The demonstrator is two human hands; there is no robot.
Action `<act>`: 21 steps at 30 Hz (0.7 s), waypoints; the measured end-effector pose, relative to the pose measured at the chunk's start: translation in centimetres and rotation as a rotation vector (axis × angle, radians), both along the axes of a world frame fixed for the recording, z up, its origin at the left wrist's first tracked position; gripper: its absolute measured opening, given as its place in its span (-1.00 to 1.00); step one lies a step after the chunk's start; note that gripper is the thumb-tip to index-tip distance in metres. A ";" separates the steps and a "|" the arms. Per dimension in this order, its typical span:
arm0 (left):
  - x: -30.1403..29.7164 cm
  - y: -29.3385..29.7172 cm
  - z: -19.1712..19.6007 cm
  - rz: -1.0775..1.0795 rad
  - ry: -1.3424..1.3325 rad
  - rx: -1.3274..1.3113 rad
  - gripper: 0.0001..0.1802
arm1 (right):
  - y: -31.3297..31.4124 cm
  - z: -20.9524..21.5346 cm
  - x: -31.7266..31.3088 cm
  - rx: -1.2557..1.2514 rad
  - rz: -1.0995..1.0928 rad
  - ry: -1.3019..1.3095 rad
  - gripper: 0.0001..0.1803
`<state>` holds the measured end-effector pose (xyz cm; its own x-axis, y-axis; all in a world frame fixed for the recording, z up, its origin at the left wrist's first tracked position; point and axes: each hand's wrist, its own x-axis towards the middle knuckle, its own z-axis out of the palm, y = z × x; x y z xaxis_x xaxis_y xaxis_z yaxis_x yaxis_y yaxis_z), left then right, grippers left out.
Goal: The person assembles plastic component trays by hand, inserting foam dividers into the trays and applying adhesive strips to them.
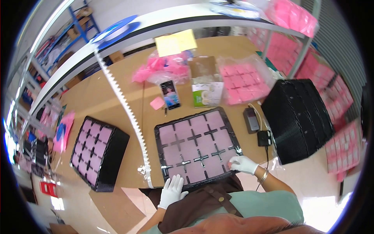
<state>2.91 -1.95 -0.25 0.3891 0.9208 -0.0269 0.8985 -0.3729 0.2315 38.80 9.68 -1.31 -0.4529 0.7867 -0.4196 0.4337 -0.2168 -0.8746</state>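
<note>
Currently the tray (231,130) lies on the counter (85,95), filled with pink pads (205,145). At its near left corner is the left hand (171,192), thumb and fingers apart; at its near right, the right hand (243,164) is curled, whether its grip clamps the rim I cannot tell.

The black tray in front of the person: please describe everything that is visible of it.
The tray looks like shiny black plastic, roughly rectangular, with a raised rim. Six black crosses and short bars along the sides divide its pale pink squares. It lies flat, slightly turned, at the brown table's near edge. The gloved left hand is at its near-left edge; the gloved right hand at its near-right corner.
</note>
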 end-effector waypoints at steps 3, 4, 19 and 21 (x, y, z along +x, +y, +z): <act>-2.4 -0.8 -1.1 0.227 -0.524 0.036 -0.66 | 1.6 0.2 1.2 0.017 -0.273 0.120 -0.81; -2.1 -0.2 0.1 0.375 -0.471 0.181 -0.67 | 1.7 2.1 0.6 0.205 -0.502 0.084 -0.79; 0.8 -0.7 -0.2 0.829 -1.342 0.113 -0.60 | 2.5 -2.3 1.3 0.917 -0.486 -0.446 -0.71; 0.3 -1.2 0.3 0.785 -1.365 0.133 -0.56 | 2.6 -2.9 2.3 0.872 -0.572 -0.217 -0.71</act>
<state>3.20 -3.18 0.04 -0.5036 0.8636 0.0247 0.0201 -0.0169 0.9997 41.14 12.27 -4.24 0.0959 0.9264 0.3641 0.6311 0.2263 -0.7419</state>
